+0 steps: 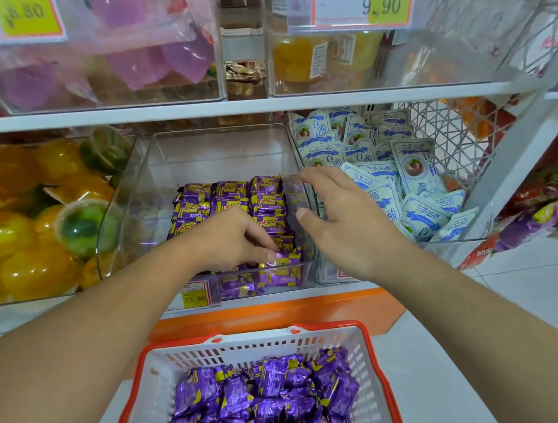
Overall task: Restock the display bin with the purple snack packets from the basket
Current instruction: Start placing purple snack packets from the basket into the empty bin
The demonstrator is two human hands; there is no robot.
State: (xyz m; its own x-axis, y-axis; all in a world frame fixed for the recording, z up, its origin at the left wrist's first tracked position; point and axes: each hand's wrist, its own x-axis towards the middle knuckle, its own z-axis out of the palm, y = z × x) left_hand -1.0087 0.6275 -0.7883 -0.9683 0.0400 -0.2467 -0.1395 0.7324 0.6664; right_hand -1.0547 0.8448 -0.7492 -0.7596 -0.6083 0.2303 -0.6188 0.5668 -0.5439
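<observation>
My left hand [236, 238] is down in the bin [128, 204], fingertips pinching a packet [280, 256] at the front row, pressing it into place. My right hand [342, 219] hovers just right of it over the bin's side wall, fingers spread, holding nothing. Beyond my fingers: three neat rows of packets already stacked; the bin's back is bare. Below my wrists, the basket [143, 375] holds a big pile. I'd judge restocking roughly half done at most.

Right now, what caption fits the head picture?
Left hand setting purple packets into the bin, basket below.
</observation>
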